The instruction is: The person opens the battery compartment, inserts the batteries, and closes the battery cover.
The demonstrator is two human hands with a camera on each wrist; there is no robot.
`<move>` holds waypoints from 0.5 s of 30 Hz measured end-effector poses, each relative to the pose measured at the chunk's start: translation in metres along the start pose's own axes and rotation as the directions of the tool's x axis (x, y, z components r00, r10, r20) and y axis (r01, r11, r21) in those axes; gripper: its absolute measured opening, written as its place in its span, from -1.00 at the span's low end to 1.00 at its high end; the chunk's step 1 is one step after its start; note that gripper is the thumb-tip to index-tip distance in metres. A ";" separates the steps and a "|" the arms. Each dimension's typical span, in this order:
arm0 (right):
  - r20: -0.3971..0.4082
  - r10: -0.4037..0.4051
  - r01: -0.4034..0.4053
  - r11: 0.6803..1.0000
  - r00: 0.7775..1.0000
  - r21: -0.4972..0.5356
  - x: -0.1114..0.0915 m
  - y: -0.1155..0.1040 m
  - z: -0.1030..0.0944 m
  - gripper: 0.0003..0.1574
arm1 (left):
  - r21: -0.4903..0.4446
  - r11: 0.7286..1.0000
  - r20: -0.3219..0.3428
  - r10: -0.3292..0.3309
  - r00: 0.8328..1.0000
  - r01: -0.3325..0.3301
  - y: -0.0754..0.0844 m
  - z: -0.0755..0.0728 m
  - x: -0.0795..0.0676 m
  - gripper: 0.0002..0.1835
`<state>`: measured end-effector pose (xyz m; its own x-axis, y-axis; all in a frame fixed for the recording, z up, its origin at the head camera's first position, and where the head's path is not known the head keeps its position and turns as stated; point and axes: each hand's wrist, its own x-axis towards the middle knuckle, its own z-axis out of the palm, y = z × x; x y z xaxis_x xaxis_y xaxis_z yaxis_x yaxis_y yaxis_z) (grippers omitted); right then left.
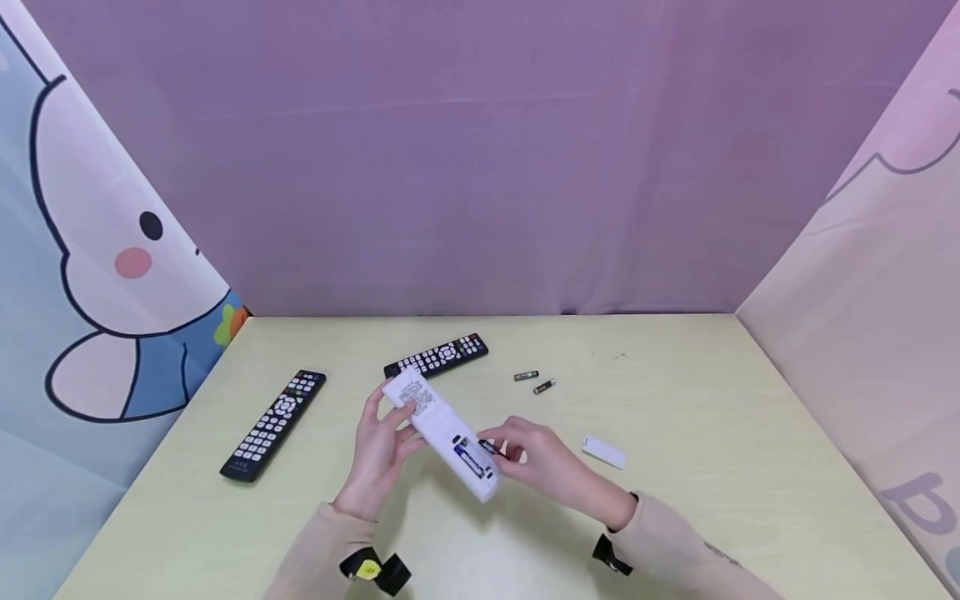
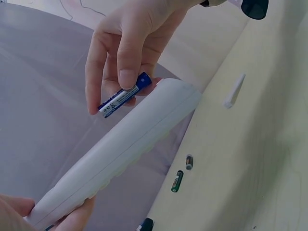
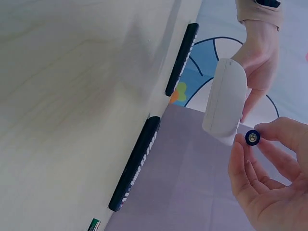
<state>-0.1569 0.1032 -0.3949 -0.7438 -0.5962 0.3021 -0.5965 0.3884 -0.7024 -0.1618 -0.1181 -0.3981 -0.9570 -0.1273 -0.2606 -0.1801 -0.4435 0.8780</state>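
Observation:
My left hand [image 1: 373, 462] grips a white remote control [image 1: 442, 421] by its upper end, back side up and tilted above the table. In its uncovered battery compartment lies a blue-and-white battery [image 1: 472, 457]. Between thumb and fingers my right hand [image 1: 551, 467] pinches another blue battery [image 2: 124, 95], right beside the compartment. The right wrist view shows this battery [image 3: 252, 137] end-on, close to the white remote [image 3: 226, 98]. On the table to the right of that hand lies a white battery cover [image 1: 603, 452].
One black remote [image 1: 273, 427] lies on the table [image 1: 712, 467] at the left. A second black remote [image 1: 442, 356] lies behind the white one, partly overlapped by it. Two small batteries [image 1: 526, 376] rest right of it. Fabric walls [image 1: 480, 208] stand behind and at both sides.

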 end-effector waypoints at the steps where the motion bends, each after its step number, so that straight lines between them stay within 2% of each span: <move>1: -0.002 -0.006 0.006 1.000 1.000 -0.010 0.000 0.000 0.001 -0.62 | -0.003 1.000 0.002 0.000 1.000 0.000 0.000 0.000 0.000 -0.38; 8: -0.014 -0.047 0.046 0.995 0.999 -0.086 -0.001 -0.002 0.006 -0.65 | -0.010 1.000 0.010 0.011 1.000 -0.011 0.000 0.001 0.000 -0.38; 15: -0.038 -0.131 0.123 0.979 0.991 -0.164 -0.001 -0.002 0.010 -0.74 | -0.014 1.000 0.007 0.016 1.000 -0.016 0.001 0.001 0.000 -0.39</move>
<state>-0.1522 0.0958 -0.4008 -0.6705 -0.6146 0.4155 -0.7246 0.4220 -0.5449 -0.1623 -0.1173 -0.3970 -0.9614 -0.1278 -0.2435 -0.1617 -0.4535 0.8764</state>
